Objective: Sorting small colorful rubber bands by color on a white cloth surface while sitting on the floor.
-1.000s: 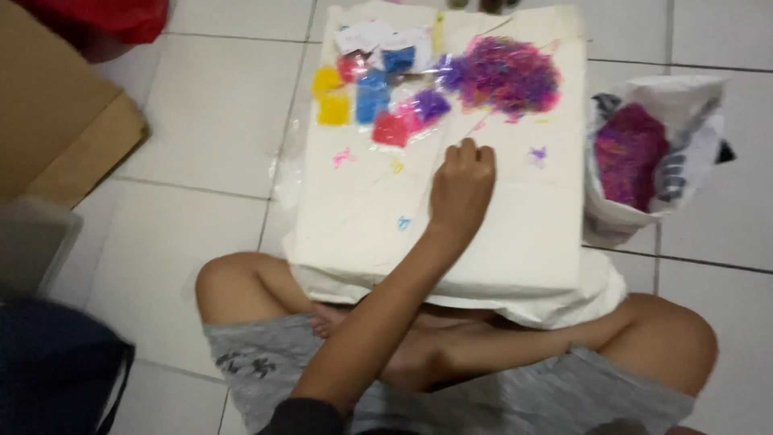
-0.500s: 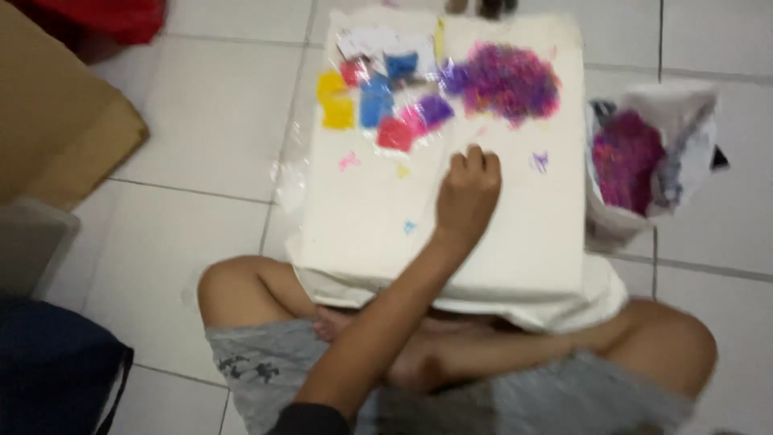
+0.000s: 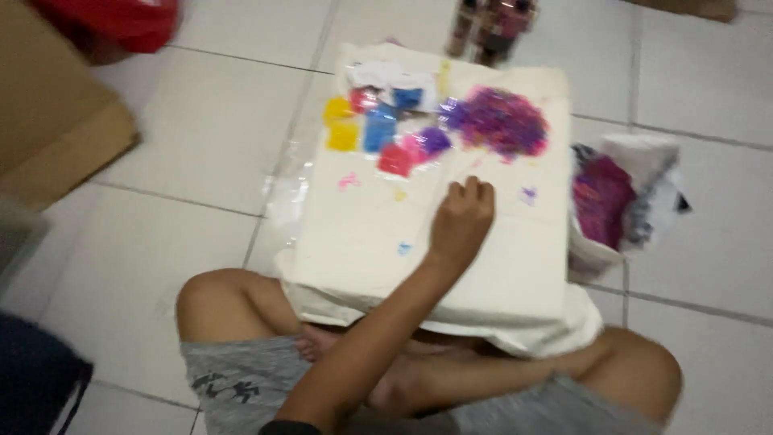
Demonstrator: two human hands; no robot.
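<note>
On the cloth-covered surface (image 3: 499, 274) across my lap, I am resting my left hand (image 3: 460, 221), fingers curled together, just below the purple band pile (image 3: 501, 121). I am judging that a light pinch, picking few bands, works best; my right hand is staying unseen.

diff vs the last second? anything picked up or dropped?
Nothing picked up or let go. The hand stays curled on the cream cloth, fingertips near the purple pile, barely shifted. Mostly the camera tilted: everything slid down the frame, so bottles now show at the top edge. Colour packets, small loose bits and the white bag lie as before.
</note>
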